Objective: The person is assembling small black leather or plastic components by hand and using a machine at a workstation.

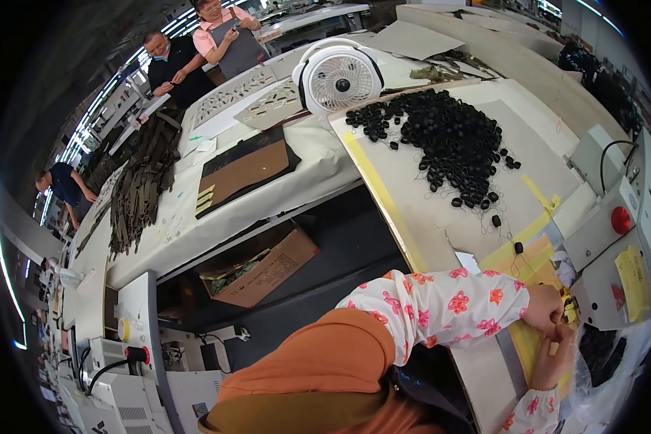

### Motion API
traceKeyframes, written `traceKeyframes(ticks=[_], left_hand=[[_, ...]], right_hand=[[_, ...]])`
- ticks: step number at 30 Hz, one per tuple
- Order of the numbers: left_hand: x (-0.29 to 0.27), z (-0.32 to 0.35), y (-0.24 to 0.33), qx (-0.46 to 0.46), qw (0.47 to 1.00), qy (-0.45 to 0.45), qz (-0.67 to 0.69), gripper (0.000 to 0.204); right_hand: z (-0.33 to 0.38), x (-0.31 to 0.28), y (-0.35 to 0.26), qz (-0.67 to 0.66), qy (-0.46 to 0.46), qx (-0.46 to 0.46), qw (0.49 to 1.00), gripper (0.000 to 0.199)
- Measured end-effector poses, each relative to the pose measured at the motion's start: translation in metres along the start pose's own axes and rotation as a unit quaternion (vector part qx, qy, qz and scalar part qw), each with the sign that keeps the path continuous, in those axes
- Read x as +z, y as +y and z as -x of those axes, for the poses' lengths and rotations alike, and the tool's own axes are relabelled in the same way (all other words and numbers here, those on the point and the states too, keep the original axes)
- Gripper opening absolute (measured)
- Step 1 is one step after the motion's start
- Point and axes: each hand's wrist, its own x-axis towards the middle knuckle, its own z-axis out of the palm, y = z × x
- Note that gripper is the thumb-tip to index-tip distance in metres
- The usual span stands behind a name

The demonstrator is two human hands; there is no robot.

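At the right side of the worktable [383,188], my left hand [544,307] and my right hand [555,356] meet in front of a sewing machine [604,239]. Both have their fingers pinched together at the fingertips. Whatever lies between them is too small or hidden to make out. Yellow-black parts of the machine [570,307] sit just beyond my left fingers. A single small black loop [518,248] with a thread lies on the yellow-taped surface near my left wrist. Farther off, a big heap of black loops [448,137] with trailing threads covers the table.
A white fan [341,83] stands behind the heap. Clear plastic with black pieces [604,354] lies right of my hands. Across the gap, another table carries brown panels [246,173] and dark straps [146,181]; a cardboard box [264,269] sits below. Several people [177,65] are farther back.
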Motion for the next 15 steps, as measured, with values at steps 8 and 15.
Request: traceKeyframes(ticks=[8,15], left_hand=[[0.0,-0.002,-0.003,0.028,0.999,0.0,-0.019,0.027],[0.009,-0.008,-0.019,0.033,0.999,0.012,0.011,0.017]], right_hand=[[-0.002,0.002,0.001,0.004,-0.033,0.023,0.999,0.022],[-0.003,0.003,-0.005,-0.003,-0.012,0.008,1.0,0.019]])
